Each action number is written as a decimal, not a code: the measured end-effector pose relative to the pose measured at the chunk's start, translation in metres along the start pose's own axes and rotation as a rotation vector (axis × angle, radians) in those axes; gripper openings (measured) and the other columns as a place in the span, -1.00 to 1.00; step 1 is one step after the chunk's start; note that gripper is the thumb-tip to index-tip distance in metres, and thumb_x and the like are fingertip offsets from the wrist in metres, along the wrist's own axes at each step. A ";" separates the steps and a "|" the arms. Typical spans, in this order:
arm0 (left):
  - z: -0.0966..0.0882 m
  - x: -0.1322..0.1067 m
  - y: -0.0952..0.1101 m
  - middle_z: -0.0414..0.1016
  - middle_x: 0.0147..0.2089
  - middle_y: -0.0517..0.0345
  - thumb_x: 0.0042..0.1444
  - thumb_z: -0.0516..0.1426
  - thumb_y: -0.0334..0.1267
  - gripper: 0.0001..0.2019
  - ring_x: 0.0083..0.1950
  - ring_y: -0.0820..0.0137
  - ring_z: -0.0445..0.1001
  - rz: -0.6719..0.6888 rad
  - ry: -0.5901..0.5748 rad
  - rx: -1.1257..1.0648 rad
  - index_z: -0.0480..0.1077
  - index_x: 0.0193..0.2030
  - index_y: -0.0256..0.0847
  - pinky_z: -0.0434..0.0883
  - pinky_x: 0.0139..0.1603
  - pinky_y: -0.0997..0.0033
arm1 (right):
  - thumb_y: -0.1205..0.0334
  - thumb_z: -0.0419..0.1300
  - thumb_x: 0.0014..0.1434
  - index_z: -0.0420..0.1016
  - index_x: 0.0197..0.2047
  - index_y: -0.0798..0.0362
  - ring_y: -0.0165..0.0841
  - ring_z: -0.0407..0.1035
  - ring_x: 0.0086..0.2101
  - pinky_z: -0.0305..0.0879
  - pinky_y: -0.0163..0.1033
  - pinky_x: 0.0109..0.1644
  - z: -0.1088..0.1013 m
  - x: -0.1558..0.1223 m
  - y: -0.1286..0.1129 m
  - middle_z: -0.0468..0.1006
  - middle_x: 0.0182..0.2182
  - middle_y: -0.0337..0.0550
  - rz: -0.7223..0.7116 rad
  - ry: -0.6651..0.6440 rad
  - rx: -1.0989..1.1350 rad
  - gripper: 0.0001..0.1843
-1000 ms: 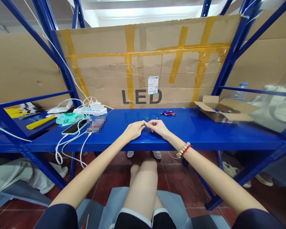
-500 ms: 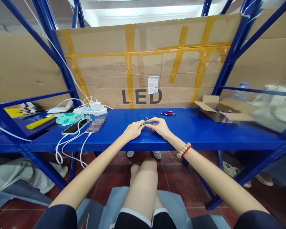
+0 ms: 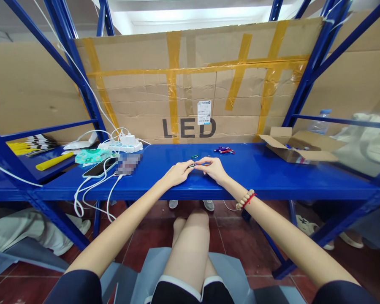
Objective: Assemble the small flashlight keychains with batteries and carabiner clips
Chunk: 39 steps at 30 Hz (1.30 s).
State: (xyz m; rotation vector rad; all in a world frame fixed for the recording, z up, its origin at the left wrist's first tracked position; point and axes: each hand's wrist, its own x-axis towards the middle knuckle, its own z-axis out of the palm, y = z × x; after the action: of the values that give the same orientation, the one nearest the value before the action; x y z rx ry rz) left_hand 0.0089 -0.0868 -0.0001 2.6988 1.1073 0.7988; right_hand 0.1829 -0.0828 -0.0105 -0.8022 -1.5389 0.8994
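My left hand (image 3: pixel 179 173) and my right hand (image 3: pixel 213 169) meet fingertip to fingertip just above the blue tabletop (image 3: pixel 253 177). Pinched in the left fingers is a small dark metallic clip (image 3: pixel 191 166), mostly covered by them. The thumb and index finger of my right hand close on its right end, the other fingers bent below. Just beyond the fingertips lies a small green clip (image 3: pixel 195 156), shaped like a carabiner. Farther back and to the right is a small pile of purple and red clips (image 3: pixel 224 150), whose exact form is too small to tell.
An open cardboard box (image 3: pixel 299 145) with small items inside stands at the right. On the left lie a phone (image 3: pixel 99 168), white cables, a power strip (image 3: pixel 126 144), a teal packet (image 3: pixel 91 156) and a yellow tube (image 3: pixel 54 161). A tall cardboard sheet (image 3: pixel 139 105) closes the back.
Both hands stay together over the same spot, with only slight finger movement around the small clip. The whole view has shifted very slightly. Nothing else has visibly moved.
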 end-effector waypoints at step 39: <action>-0.002 -0.002 0.003 0.45 -0.23 0.08 0.27 -0.17 -0.23 -0.76 -0.21 0.36 0.43 0.052 -0.013 0.005 0.27 -0.21 -0.21 0.33 -0.20 0.42 | -0.12 0.37 -0.36 0.51 -0.55 0.17 -0.59 0.17 -0.69 0.16 -0.33 -0.63 0.001 0.000 0.002 0.46 -0.40 -0.12 -0.060 -0.003 -0.060 -0.53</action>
State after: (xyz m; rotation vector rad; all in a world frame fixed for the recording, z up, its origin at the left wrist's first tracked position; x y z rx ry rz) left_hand 0.0085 -0.0906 0.0016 2.7434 1.0414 0.7865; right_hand 0.1824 -0.0814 -0.0124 -0.7934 -1.5908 0.8140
